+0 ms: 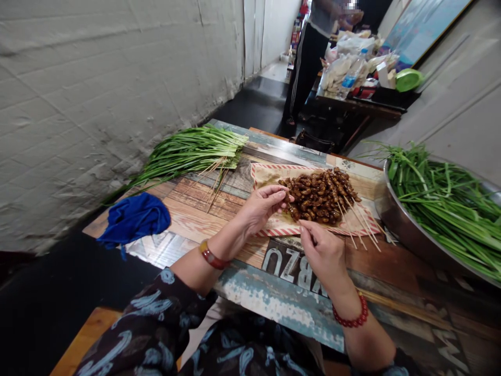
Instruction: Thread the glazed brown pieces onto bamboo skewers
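Glossy brown pieces [313,196] are heaped on a red-and-white bordered paper [270,171] on the patterned table. My left hand [266,206] is at the heap's left edge, its thumb and fingers pinched around a small brown piece. Just below the heap, my right hand [321,248] is closed, thumb against index finger, around what looks like the end of a thin skewer, mostly hidden. Several skewers [358,222] with brown pieces on them rest on the heap's right side, bare ends toward me.
Green stalks [188,151] lie at the back left beside bare sticks [216,190]. A blue cloth [136,219] is at the left edge. A large metal bowl [403,224] of greens stands right. Behind, a person [305,62] stands by a table with bags [340,68].
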Motion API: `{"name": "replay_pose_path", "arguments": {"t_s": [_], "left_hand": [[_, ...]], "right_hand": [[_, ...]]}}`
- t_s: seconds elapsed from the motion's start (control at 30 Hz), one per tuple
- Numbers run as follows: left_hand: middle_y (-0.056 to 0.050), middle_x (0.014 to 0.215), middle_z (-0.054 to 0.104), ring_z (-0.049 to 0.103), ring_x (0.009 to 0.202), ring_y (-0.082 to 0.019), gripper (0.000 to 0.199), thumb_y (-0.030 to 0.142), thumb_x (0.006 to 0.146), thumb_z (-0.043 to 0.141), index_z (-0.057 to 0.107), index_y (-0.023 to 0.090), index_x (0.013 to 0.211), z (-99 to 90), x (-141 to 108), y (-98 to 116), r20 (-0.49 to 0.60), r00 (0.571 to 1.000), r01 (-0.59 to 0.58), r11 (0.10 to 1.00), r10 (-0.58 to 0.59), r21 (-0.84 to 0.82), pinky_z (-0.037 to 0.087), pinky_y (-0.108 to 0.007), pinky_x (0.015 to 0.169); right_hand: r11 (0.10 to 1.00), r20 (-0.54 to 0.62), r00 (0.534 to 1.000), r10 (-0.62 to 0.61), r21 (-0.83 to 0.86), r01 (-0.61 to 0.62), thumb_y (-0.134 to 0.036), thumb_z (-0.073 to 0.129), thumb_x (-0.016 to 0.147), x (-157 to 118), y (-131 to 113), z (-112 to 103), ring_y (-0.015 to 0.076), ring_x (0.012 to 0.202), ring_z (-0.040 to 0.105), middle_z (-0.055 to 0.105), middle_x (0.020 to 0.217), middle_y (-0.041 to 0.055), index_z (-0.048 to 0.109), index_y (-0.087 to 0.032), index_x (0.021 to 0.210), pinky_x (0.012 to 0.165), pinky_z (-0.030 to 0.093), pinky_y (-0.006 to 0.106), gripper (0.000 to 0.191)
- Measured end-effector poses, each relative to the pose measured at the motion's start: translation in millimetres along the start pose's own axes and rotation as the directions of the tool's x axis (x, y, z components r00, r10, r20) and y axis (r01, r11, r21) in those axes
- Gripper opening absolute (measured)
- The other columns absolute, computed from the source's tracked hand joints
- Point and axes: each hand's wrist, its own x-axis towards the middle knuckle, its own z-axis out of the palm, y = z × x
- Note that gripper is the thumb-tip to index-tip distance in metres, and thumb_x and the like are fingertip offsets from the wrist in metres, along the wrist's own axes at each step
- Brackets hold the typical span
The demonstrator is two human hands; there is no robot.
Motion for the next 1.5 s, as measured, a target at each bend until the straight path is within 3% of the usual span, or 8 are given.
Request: {"name": "replay_pose_path", "arguments": {"t_s": [0.43,0.67,0.87,1.1,1.5], "left_hand": [[-0.007,0.08,0.072,0.055,0.059,-0.006,0.034,0.03,0.063,0.084,0.07,0.011,0.087,3.7,-2,0,-0.021,1.0,0.017,1.0,-0.017,-0.001,0.039,-0.017,0.055],[-0.006,0.078,0.072,0.056,0.059,-0.006,0.034,0.03,0.061,0.085,0.07,0.012,0.086,4.5,-3,3,-0.033,0.999,0.017,1.0,-0.017,-0.01,0.04,-0.018,0.058],[-0.008,0.083,0.073,0.057,0.062,-0.008,0.041,0.037,0.07,0.079,0.07,0.016,0.104,2.6,-5,7,-0.015,0.999,0.032,0.999,-0.032,0.011,0.035,-0.018,0.053],[-0.007,0.082,0.072,0.055,0.061,-0.007,0.032,0.034,0.065,0.082,0.072,0.015,0.09,1.7,-4,5,-0.059,0.998,0.028,0.999,-0.025,0.046,0.034,-0.018,0.053],[-0.008,0.082,0.073,0.053,0.06,-0.008,0.031,0.035,0.066,0.081,0.073,0.014,0.088,3.2,-4,3,-0.062,0.998,0.035,0.997,-0.031,0.071,0.031,-0.018,0.051]], "right_hand": [[0.997,0.007,0.999,0.033,-0.074,-0.032,-0.021,0.044,0.097,-1,-3,8,0.0191,0.074,0.07,0.075,0.087,0.0067,0.066,-0.016,0.097,0.067,0.05,0.028,0.023],[0.998,0.011,0.998,0.062,-0.011,-0.062,-0.023,0.044,0.096,1,-5,6,0.0171,0.072,0.069,0.074,0.084,0.0051,0.066,-0.018,0.095,0.067,0.05,0.027,0.023],[0.994,0.03,0.994,0.103,0.03,-0.104,-0.025,0.044,0.096,1,-6,4,0.0171,0.069,0.068,0.071,0.074,0.0036,0.066,-0.019,0.095,0.067,0.051,0.027,0.023],[0.996,0.012,0.996,0.085,-0.001,-0.085,-0.025,0.044,0.096,1,-5,7,0.0171,0.069,0.068,0.073,0.078,0.0045,0.066,-0.019,0.094,0.065,0.049,0.027,0.023],[0.996,-0.021,0.997,0.075,-0.039,-0.075,-0.023,0.043,0.096,2,-5,14,0.0184,0.073,0.069,0.074,0.084,0.0066,0.067,-0.018,0.093,0.068,0.051,0.028,0.024]]}}
